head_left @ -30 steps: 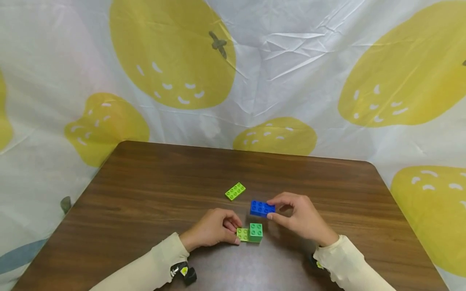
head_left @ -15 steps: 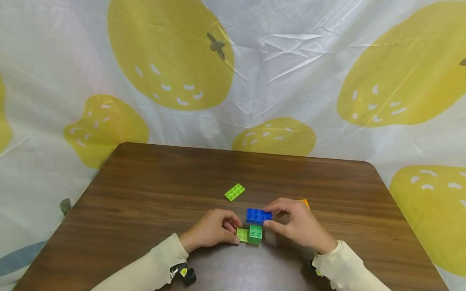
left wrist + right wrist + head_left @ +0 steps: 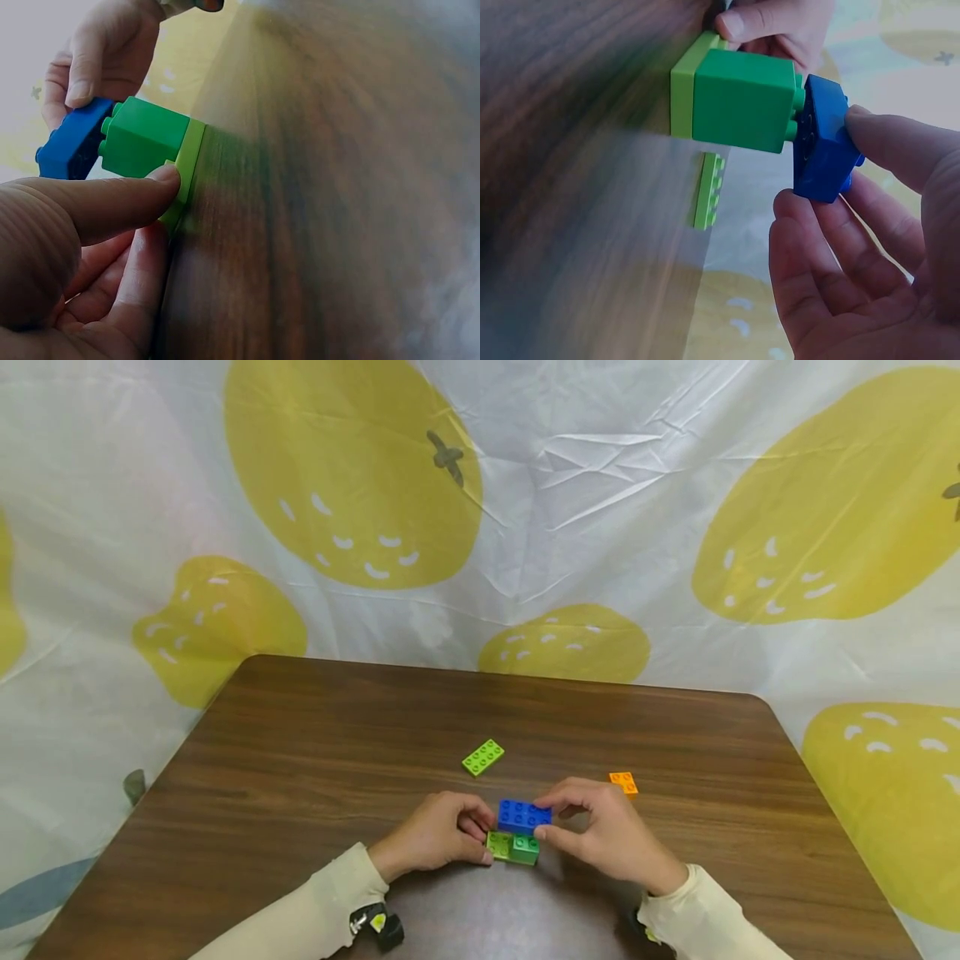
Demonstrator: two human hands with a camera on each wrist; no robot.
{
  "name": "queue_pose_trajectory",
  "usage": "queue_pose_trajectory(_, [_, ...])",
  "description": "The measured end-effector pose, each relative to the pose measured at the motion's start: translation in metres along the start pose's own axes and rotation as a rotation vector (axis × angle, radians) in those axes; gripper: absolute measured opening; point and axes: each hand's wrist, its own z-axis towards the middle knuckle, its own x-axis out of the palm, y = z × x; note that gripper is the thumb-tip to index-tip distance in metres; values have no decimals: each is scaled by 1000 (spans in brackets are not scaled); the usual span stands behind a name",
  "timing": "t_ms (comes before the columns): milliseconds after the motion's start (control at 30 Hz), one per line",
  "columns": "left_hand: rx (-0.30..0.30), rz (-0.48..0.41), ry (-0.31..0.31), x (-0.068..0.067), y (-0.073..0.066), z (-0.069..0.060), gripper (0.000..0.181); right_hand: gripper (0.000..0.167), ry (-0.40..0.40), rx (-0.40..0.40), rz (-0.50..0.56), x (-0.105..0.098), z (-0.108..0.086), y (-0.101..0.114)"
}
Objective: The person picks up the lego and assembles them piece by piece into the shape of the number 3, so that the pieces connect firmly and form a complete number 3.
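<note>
A flat lime plate [image 3: 498, 843] lies on the table with a green block [image 3: 525, 848] on its right half. The left hand [image 3: 433, 831] pinches the plate's left end between thumb and fingers. Between thumb and fingertips the right hand [image 3: 611, 833] holds a blue brick [image 3: 519, 817] by its right end, over the green block. In the right wrist view the blue brick [image 3: 826, 140] is tilted against the studs of the green block [image 3: 744, 100]; whether it is pressed on, I cannot tell.
Behind the hands, a second lime plate [image 3: 483, 757] lies on the brown table [image 3: 360, 727]. An orange piece [image 3: 624, 783] sits beyond the right hand. A cloth with yellow fruit shapes [image 3: 562, 639] hangs behind the table's far edge.
The right hand has brought the blue brick leftward and nearer the body, over the green block. The orange piece has come into sight from behind that hand. The left hand has barely moved.
</note>
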Motion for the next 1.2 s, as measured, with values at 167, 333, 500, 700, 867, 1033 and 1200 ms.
queue_pose_trajectory(167, [-8, -4, -5, 1, 1, -1, 35, 23, 4, 7, 6, 5, -2, 1])
queue_pose_trajectory(333, [-8, -27, -3, 0, 0, -1, 36, 24, -11, -2, 23, 9, -3, 2])
queue_pose_trajectory(500, [-13, -54, -16, -2, -2, -4, 38, 23, -19, -6, 30, 12, -4, 4])
queue_pose_trajectory(700, [11, -127, -32, -3, -5, -7, 41, 23, -27, -14, 33, 13, -6, 6])
queue_pose_trajectory(867, [39, -182, -28, -4, -8, -11, 44, 24, -29, -29, 19, 15, -6, 6])
queue_pose_trajectory(1033, [54, -201, -21, -4, -10, -16, 46, 25, -28, -38, -4, 16, -8, 7])
queue_pose_trajectory(1200, [69, -222, -17, -5, -12, -17, 47, 26, -34, -45, -5, 17, -8, 7])
